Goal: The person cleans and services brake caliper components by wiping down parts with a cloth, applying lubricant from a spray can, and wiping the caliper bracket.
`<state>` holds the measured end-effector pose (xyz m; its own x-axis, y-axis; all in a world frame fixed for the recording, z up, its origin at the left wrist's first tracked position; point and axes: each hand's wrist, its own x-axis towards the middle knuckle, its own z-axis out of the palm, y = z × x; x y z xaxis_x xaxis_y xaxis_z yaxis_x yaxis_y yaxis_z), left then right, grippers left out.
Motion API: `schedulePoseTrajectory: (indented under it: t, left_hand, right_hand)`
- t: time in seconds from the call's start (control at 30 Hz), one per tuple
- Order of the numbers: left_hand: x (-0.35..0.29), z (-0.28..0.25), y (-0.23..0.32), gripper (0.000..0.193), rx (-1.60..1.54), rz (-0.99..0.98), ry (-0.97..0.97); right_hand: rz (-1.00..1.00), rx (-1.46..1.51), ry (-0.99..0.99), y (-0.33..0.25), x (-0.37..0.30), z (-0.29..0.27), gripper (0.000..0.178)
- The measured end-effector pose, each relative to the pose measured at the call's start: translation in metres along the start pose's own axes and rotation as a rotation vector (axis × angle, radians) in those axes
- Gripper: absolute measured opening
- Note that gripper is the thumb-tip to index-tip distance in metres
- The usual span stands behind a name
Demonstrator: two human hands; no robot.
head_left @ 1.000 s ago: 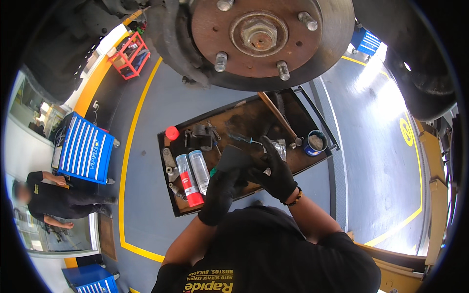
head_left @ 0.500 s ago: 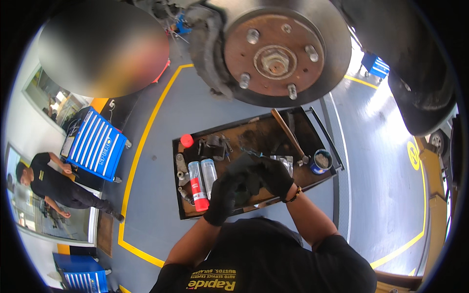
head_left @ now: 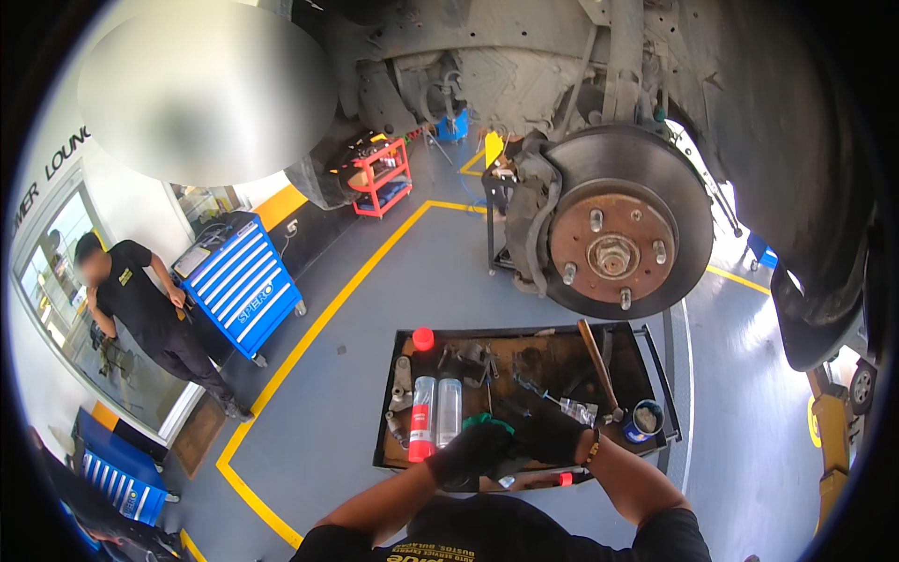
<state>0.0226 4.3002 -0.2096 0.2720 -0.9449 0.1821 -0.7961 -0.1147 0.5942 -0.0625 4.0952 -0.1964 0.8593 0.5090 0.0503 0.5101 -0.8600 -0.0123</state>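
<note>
Both my hands wear black gloves and are close together over the near edge of a black tool tray [head_left: 381, 440]. My left hand [head_left: 466, 453] is closed around a green cloth-like piece [head_left: 487, 421], which shows above its fingers. Beside it, my right hand [head_left: 552, 436] almost touches the left; its fingers blend into the dark tray. Left of my hands stand a red-and-white canister [head_left: 422, 417] and a clear canister [head_left: 449, 410]. A wooden-handled hammer [head_left: 595, 354], a small clear packet [head_left: 578, 409] and an open blue can [head_left: 644, 420] lie to the right.
Ahead at the right hangs a brake disc [head_left: 626, 169] with a rusty hub and caliper. Metal parts [head_left: 401, 379] lie at the tray's left. A person [head_left: 140, 295] stands beside a blue tool cabinet [head_left: 243, 286]. A red cart [head_left: 382, 176] is farther back.
My view has tilted up, showing more of the car's underside, and the brake disc appears lower and farther right. My hands have come down toward the tray's near edge, with the green cloth-like piece now visible.
</note>
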Motion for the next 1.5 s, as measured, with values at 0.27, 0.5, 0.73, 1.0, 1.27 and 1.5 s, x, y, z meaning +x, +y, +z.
schedulePoseTrajectory:
  t: [0.27,0.5,0.73,1.0,1.27,1.5]
  left_hand:
    - [-0.032,-0.017,0.012,0.016,0.171,0.263,0.039]
    - [-0.028,-0.052,0.027,0.027,0.183,0.268,-0.062]
    - [0.001,-0.095,0.069,0.035,0.159,0.034,-0.541]
    - [-0.008,0.024,-0.101,0.026,-1.191,-0.349,-0.380]
    - [0.027,0.075,-0.137,0.024,-0.079,0.555,0.214]
    - [0.042,0.089,-0.076,0.032,-0.149,-0.123,0.203]
  right_hand:
    - [-0.175,-0.149,0.126,-0.015,-0.015,-0.047,0.028]
    - [0.011,0.973,0.054,0.000,-0.013,-0.031,0.030]
    - [0.116,0.922,-0.082,0.027,-0.025,-0.013,0.024]
    - [0.107,1.455,-0.185,0.098,-0.046,0.091,0.026]
    - [0.374,1.719,0.365,0.047,-0.029,0.086,0.033]
    - [0.316,1.438,0.641,-0.006,-0.002,0.067,0.041]
